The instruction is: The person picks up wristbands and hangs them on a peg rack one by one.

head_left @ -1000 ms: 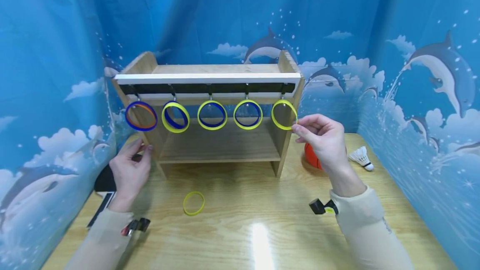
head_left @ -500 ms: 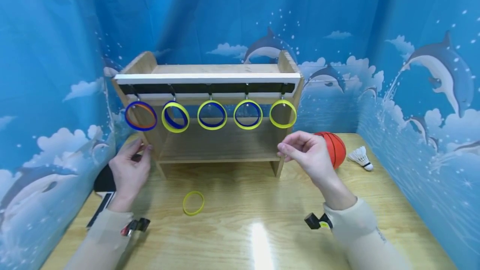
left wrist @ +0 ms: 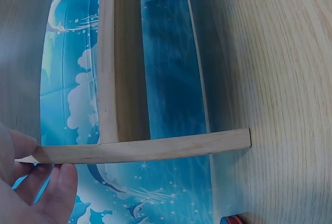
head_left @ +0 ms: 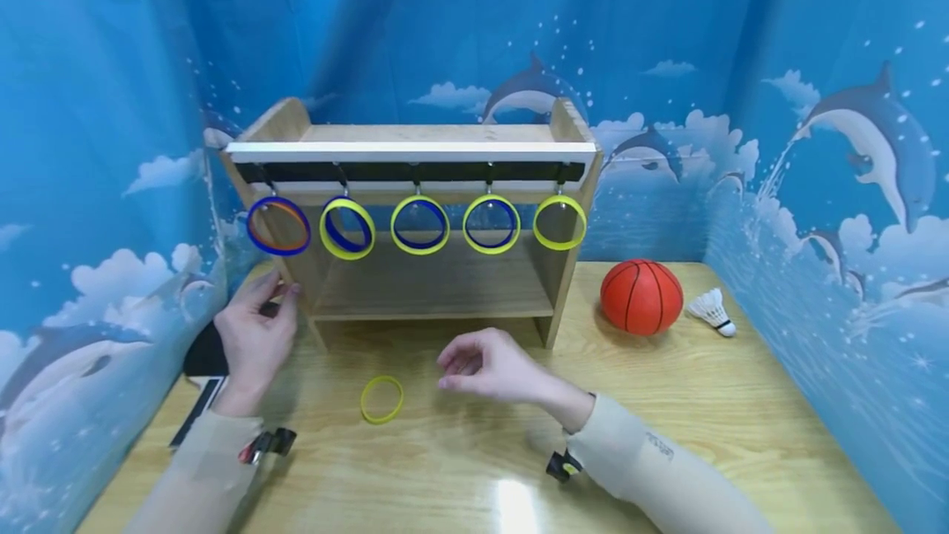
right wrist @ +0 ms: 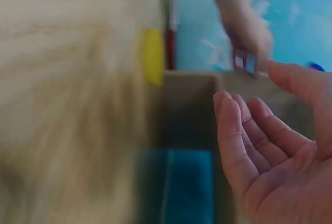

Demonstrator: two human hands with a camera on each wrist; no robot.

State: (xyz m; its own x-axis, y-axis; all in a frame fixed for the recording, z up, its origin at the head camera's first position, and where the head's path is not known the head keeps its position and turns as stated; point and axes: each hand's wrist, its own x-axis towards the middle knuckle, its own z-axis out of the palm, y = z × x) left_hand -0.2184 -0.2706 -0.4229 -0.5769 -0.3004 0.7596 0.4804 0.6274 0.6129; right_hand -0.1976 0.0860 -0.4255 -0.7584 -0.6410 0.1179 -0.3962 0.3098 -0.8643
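My left hand [head_left: 255, 336] grips the left side panel of a wooden shelf [head_left: 437, 287]; in the left wrist view, thumb and fingers [left wrist: 59, 193] lie on either side of that panel [left wrist: 140, 151]. My right hand [head_left: 497, 365] is in front of the shelf above the table, fingers loosely bent and holding nothing. To its left a yellow ring [head_left: 363, 406] lies on the table; it appears blurred in the right wrist view as a yellow ring [right wrist: 153, 55]. Rings hang from hooks along the shelf's front: a blue ring [head_left: 278, 252] with an orange one, yellow-and-blue pairs, and a yellow ring [head_left: 537, 225] at the right end.
A small red basketball [head_left: 641, 297] and a white shuttlecock [head_left: 712, 311] sit on the table right of the shelf. A black-and-white item [head_left: 203, 361], partly hidden, lies by my left wrist. Blue dolphin-print curtains [head_left: 474, 23] enclose the table.
My right hand has let go of the yellow ring on the rightmost hook and moved down and left toward the ring on the table. The left hand has kept its place.
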